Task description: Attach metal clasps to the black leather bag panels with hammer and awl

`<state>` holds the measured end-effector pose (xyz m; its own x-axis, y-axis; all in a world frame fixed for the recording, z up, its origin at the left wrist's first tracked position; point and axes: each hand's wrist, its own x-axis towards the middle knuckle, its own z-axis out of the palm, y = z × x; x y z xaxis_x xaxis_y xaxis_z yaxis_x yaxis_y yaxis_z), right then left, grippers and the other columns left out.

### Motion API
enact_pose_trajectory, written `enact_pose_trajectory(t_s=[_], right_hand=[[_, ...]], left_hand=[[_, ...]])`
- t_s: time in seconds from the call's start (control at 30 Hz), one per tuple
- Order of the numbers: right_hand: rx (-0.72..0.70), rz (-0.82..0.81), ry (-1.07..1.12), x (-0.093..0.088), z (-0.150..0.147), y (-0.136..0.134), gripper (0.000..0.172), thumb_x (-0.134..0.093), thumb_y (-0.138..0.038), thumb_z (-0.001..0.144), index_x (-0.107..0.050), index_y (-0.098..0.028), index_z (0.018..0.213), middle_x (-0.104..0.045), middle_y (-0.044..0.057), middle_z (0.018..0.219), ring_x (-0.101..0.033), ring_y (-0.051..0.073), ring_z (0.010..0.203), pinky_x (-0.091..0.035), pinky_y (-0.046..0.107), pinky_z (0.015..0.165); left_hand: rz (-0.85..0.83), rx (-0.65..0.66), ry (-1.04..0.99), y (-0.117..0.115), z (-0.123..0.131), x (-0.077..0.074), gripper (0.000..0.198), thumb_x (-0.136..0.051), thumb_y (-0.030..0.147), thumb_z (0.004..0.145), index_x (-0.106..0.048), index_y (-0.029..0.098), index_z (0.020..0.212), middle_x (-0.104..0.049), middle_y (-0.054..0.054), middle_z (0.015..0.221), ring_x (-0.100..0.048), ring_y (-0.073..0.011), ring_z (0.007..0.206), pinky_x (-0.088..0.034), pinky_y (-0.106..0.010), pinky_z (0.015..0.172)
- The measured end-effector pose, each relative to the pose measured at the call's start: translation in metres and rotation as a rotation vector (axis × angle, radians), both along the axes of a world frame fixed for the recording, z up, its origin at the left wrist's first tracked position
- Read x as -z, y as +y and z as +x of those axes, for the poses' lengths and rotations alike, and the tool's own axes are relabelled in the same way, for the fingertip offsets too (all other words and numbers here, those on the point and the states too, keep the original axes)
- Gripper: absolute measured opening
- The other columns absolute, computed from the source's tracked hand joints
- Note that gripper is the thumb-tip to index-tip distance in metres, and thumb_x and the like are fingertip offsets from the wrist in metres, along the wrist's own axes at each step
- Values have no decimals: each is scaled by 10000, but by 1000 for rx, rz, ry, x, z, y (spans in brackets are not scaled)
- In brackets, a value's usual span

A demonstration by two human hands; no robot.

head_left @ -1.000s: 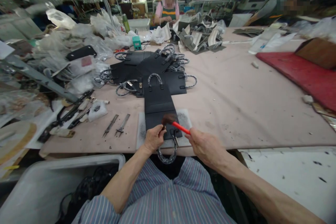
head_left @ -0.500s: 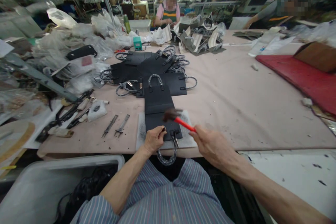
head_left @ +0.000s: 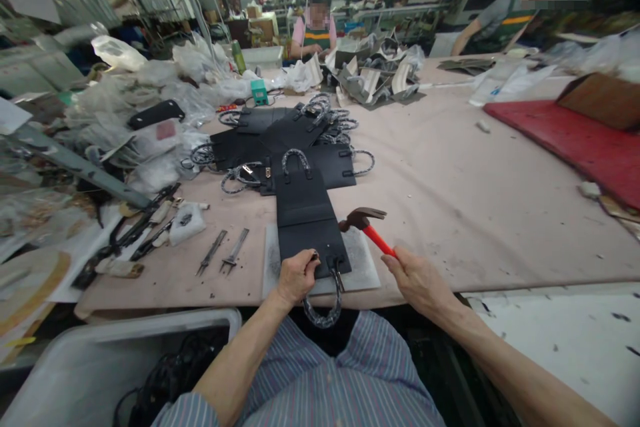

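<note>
A black bag panel (head_left: 306, 197) with a braided black-and-white handle at each end lies on a pale slab (head_left: 369, 267) at the table's front edge. My left hand (head_left: 296, 275) is closed over the panel's near left part, pinching a small dark tool whose end shows at the fingertips; its kind is hidden. My right hand (head_left: 413, 273) grips the red handle of a claw hammer (head_left: 367, 219). The hammer head is raised at the panel's right side, apart from my left hand. The near handle loop (head_left: 323, 321) hangs over the table edge.
More black panels with handles (head_left: 250, 140) are piled behind. Two pronged punches (head_left: 234, 252) lie to the left, near other tools and plastic bags (head_left: 190, 97). A grey bin (head_left: 220, 320) stands below left. A red board (head_left: 560, 140) lies right. Two people sit across the table.
The hammer has moved right and away from my left hand, its head now beside the panel. My left hand keeps its pinch at the same part of the panel. The view has shifted slightly.
</note>
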<state>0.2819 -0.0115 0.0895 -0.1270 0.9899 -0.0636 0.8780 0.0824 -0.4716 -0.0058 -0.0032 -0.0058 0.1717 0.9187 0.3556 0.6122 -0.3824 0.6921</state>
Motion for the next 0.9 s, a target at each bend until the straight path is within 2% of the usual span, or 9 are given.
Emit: enact_pose_trajectory(t_s=[0.13,0.23,0.33,0.4,0.53,0.67,0.73,0.83,0.9], right_hand=[[137,-179,14,38,27,22,407,-273,-384,1024,-509,-210,742,-579,15,610,-548,166,562,-373,263,561],[196,-120,-116,54,28,29,345,-369,-347,1008,-621,-124,931,-677,129,797,-626,233,698,-449,333,644],[114,85,-172,55,0,26,399,-467,-316,988,-579,-65,1277,-627,256,1261,-619,333,1097,-476,452,894],[-22,202,-100,54,-30,21,455,-493,-323,993,-530,-107,1391,-538,225,1432,-524,341,1281,-425,483,1035],[-267,259,25,62,-88,10,448,-562,-308,962,-572,-166,1387,-555,166,1438,-475,332,1320,-376,508,1105],[-270,229,35,75,-105,3,460,-535,-238,960,-562,-165,1414,-529,153,1476,-413,339,1370,-307,536,1155],[-273,216,49,76,-102,2,465,-533,-236,961,-557,-168,1421,-528,148,1477,-406,335,1377,-298,533,1166],[-267,203,70,74,-98,3,472,-557,-247,949,-560,-184,1417,-529,136,1477,-402,333,1383,-288,527,1176],[-262,203,80,73,-98,4,475,-559,-252,946,-559,-192,1417,-525,131,1482,-400,327,1387,-282,523,1181]], left_hand=[[-14,11,4,-2,0,-3,130,-554,186,969,-673,212,1014,-763,-59,977,-741,-196,892,-588,-301,816],[-19,4,-4,-3,0,-5,128,-576,203,969,-666,221,1058,-764,-53,997,-744,-199,920,-595,-305,839],[-47,18,0,-3,0,-8,172,-603,207,959,-661,225,1121,-760,-50,1038,-739,-202,973,-595,-312,880],[-63,18,-3,-3,1,-11,176,-601,203,961,-664,225,1124,-759,-49,1047,-734,-201,992,-592,-314,895],[-42,8,-21,-5,2,-11,142,-553,193,983,-683,215,1033,-762,-51,990,-734,-187,934,-591,-300,859],[-54,110,-45,-5,3,-8,151,-555,236,968,-705,217,954,-768,-61,937,-734,-182,875,-594,-302,833],[-123,-85,-226,5,1,-11,187,-573,347,961,-686,209,904,-756,-59,875,-733,-185,818,-603,-320,801],[-225,-571,-620,29,-13,-19,368,-533,533,937,-616,181,867,-698,-36,757,-705,-182,663,-604,-334,678],[-292,-647,-621,40,-32,-26,388,-585,557,878,-614,171,854,-671,-19,712,-673,-173,604,-573,-305,619]])
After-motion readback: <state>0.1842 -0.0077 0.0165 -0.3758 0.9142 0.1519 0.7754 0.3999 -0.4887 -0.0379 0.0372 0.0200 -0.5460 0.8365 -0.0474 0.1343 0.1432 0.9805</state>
